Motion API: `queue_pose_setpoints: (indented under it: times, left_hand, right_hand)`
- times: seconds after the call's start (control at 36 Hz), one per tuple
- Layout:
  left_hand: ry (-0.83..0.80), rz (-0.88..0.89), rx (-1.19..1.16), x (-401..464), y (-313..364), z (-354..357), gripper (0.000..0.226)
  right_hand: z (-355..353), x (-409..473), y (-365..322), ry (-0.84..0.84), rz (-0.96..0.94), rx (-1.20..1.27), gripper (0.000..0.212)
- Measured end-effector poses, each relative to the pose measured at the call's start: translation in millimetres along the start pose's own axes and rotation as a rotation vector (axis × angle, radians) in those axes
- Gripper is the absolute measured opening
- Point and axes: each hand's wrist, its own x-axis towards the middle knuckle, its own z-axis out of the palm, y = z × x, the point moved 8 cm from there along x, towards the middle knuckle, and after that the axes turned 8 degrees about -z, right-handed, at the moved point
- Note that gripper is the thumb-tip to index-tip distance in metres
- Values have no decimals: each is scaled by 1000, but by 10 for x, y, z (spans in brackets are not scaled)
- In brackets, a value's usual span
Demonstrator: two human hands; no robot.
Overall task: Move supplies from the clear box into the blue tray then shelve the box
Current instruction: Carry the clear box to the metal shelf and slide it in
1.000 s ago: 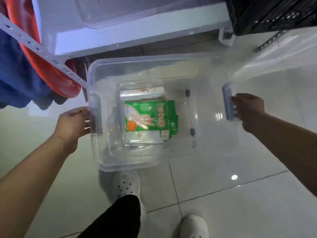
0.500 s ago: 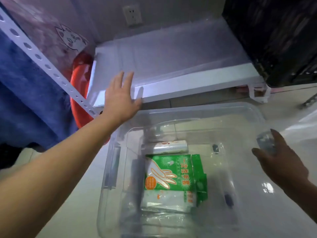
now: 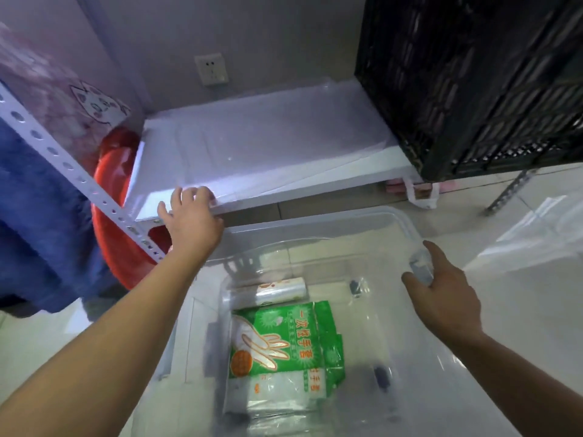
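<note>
The left hand (image 3: 192, 220) has left the clear box (image 3: 315, 222) and now rests, fingers curled, on the shelf (image 3: 268, 146) edge just ahead. The right hand (image 3: 441, 294) still grips the box's right handle. The green glove pack (image 3: 277, 339) remains inside, below both hands. Unloading appears not started; no blue tray is visible.

shelf (image 3: 268, 146): white, low, plastic-covered | on it: black crate (image 3: 473, 83), right end | floor (image 3: 520, 310): pale glossy tiles
</note>
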Motion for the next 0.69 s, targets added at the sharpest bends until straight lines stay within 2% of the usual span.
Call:
queue_pose_setpoints:
  times: [0.11,0.22,0.33,0.53,0.61,0.69]
  left_hand:
    - [40,39,40,-207,-13,-226,10]
    - [162,231,7,-490,76,-528,22]
    - [396,451,-219,-646,404,-1111,27]
    - [673,534,-611,-869,752,-2365,23]
    - [747,545,-754,-909,674,-2794,33]
    - [791,523,-883,-910,511,-3136,37]
  right_hand:
    - [-69,-54,-43,3,44,51,66]
    - [-197,-129,-121,63,59,105,74]
    - [-254,-136,-124,128,52,132,74]
    - [-296,-126,-136,99,102,-13,96]
    - [-451,50,-354,142,36,89,100]
    - [-662,301,-666,226,-25,335,107]
